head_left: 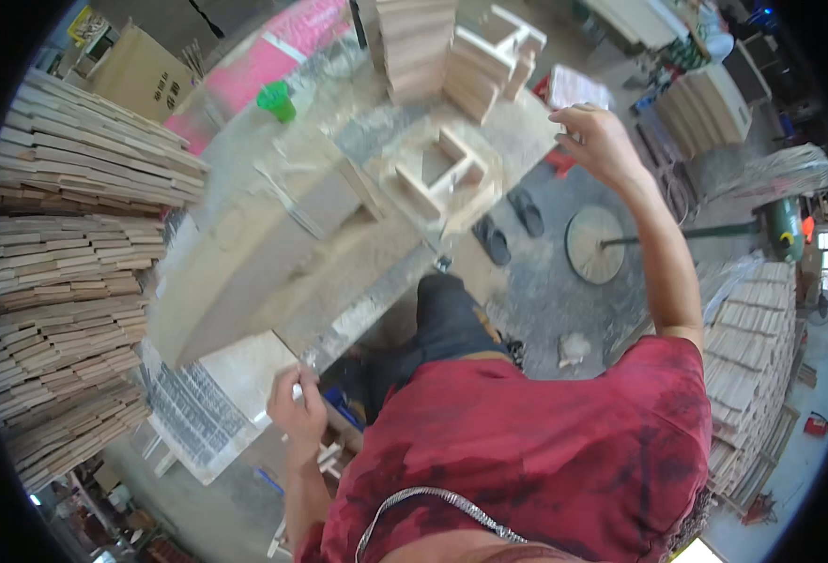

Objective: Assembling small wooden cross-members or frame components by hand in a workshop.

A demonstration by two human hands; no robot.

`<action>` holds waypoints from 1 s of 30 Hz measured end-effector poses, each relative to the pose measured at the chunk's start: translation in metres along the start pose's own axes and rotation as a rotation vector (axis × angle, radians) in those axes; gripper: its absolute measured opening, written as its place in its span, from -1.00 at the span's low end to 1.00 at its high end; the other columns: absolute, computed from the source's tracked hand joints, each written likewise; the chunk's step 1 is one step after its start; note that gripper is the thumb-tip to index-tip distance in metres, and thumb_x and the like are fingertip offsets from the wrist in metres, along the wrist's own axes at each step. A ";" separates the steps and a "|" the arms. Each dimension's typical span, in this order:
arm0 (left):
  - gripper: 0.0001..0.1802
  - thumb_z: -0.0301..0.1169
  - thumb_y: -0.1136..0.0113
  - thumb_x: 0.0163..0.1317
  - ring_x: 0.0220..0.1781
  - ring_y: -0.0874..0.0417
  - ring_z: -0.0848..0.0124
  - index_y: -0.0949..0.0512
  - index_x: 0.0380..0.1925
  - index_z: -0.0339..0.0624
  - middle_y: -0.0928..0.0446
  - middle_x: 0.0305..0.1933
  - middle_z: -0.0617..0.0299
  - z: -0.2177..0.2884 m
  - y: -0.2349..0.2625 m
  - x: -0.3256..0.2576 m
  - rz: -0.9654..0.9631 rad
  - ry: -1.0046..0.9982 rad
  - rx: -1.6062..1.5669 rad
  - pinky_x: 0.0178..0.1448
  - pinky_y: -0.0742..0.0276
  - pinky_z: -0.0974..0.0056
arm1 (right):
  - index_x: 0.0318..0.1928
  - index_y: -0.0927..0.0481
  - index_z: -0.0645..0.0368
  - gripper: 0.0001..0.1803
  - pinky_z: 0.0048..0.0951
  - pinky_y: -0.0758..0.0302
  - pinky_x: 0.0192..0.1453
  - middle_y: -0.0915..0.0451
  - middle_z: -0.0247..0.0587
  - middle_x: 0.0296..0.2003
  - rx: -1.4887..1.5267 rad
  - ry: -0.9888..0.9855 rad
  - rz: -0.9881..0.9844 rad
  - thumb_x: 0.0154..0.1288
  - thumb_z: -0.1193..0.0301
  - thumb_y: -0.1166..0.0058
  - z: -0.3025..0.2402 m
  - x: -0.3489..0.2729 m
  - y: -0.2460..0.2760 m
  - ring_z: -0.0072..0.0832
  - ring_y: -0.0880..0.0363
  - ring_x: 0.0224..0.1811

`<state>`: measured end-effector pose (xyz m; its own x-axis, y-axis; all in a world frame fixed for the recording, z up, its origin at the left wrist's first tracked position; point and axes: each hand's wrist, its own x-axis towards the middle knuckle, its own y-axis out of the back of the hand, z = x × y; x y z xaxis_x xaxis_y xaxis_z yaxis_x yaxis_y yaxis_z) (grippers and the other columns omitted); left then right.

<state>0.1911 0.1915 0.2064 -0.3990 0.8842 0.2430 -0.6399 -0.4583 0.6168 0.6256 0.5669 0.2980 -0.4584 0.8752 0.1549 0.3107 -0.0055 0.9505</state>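
Shows at far left tall tiers of wooden slats (81, 150), closely stacked with uneven ends. Shows behind them a cardboard box (142, 75). Continues with a streaked dark sheet (193, 403) at the lower left, and a green cup (278, 101) farther back, near pink wrapping (278, 47).

Places the left hand (299, 405) low, just beside the near edge of the worktable (527, 131), with fingers curled inward and close to the thumb. Cannot tell of contact with that edge, nor of any small object in the grip.

Locates the H-shaped wooden frame (457, 174) near the middle of the view, lying on the dusty worktable, well apart from both hands. Shows beyond it a tall stack of boards (416, 47) and, to the right of that, a pile of similar frames (496, 70). Records black sandals (492, 242) on the floor below.

Places the right hand (594, 141) raised at the end of an extended arm, near the table's far right corner, with fingers bent toward the thumb. Cannot tell of anything pinched there.

Shows farther right a round base (594, 246) with a green pole, then another slat stack (752, 366).
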 end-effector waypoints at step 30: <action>-0.53 -0.15 -0.43 0.06 0.00 -0.68 -0.07 -0.67 -0.09 -0.23 -0.69 -0.08 -0.10 -0.076 0.037 -0.375 0.603 1.101 0.655 0.11 -0.58 0.01 | -0.04 -0.62 0.24 -0.66 -0.02 -0.46 0.24 -0.59 0.10 0.00 -0.334 0.563 -0.300 0.12 0.46 -0.20 0.043 0.088 -0.251 0.07 -0.52 0.14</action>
<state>0.2670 -0.1635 0.0810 -0.9929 -0.0900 0.0782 0.1045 -0.3411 0.9342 0.5435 0.6659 0.0611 -0.8719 0.4800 -0.0964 -0.1263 -0.0302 0.9915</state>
